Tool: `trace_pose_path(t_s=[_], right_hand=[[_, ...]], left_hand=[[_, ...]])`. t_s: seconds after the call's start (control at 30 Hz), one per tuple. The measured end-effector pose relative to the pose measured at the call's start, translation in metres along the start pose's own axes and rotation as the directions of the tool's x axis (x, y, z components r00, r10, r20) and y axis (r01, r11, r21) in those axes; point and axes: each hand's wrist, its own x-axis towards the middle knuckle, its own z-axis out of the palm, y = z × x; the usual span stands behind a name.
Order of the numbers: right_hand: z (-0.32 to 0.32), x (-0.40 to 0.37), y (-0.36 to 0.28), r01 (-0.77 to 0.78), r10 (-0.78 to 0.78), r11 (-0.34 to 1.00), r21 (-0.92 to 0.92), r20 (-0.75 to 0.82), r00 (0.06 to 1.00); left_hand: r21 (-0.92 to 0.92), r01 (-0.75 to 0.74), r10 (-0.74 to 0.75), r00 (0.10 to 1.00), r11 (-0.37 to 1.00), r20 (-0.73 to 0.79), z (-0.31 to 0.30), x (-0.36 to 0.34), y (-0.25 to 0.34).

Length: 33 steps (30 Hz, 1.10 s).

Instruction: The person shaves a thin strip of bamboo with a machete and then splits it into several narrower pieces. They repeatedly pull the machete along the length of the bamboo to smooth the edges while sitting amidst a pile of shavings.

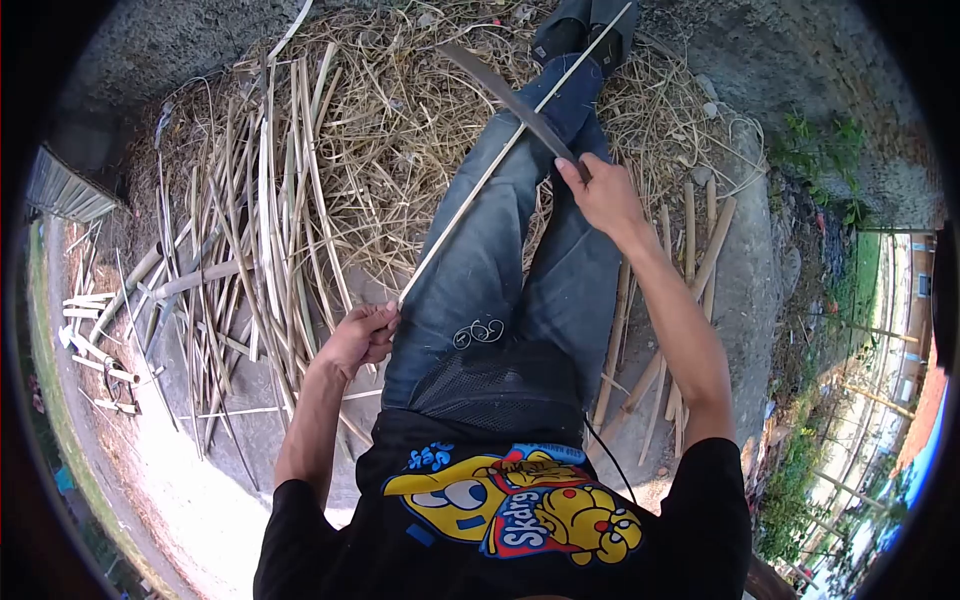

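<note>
A long, thin pale strip [463, 209] runs diagonally over my jeans, from my lap up past my feet. My left hand [363, 335] pinches its lower end beside my left thigh. In my right hand [600, 196], fingers wrapped round its lower end, is a long dark blade [508, 98]. The blade crosses the strip above my shins, touching or very near it; which of the two I cannot tell. A few curled shavings [478, 333] lie on my lap. The knife's handle is hidden by my fingers.
Many long split strips [268, 215] are piled on the left. Tangled shavings [385, 130] cover the ground round my legs. On the right lie several thicker sticks [708, 245]. A rough wall [180, 50] stands beyond my feet. Short cut pieces [95, 340] lie at the far left.
</note>
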Motion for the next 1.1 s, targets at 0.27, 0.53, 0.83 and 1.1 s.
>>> trace_pose_path(t_s=[0.27,0.53,0.83,1.1], right_hand=[[0.032,-0.023,-0.027,0.176,-0.167,0.967,-0.184,0.062,0.984],[0.032,-0.017,-0.03,0.211,-0.208,0.958,-0.193,0.035,0.977],[0.005,0.053,0.062,-0.089,0.058,0.99,-0.106,-0.267,0.962],[0.02,-0.021,-0.015,0.086,-0.094,0.992,-0.09,-0.087,0.992]], left_hand=[[0.468,-0.281,0.357,0.931,0.838,-0.081,-0.025,0.009,-0.027],[0.68,-0.275,0.482,0.866,0.68,-0.132,-0.008,0.021,-0.025],[0.863,-0.21,0.589,0.799,0.459,-0.118,-0.026,-0.029,-0.043],[0.894,-0.244,0.697,0.71,0.376,-0.099,0.003,0.006,-0.018]])
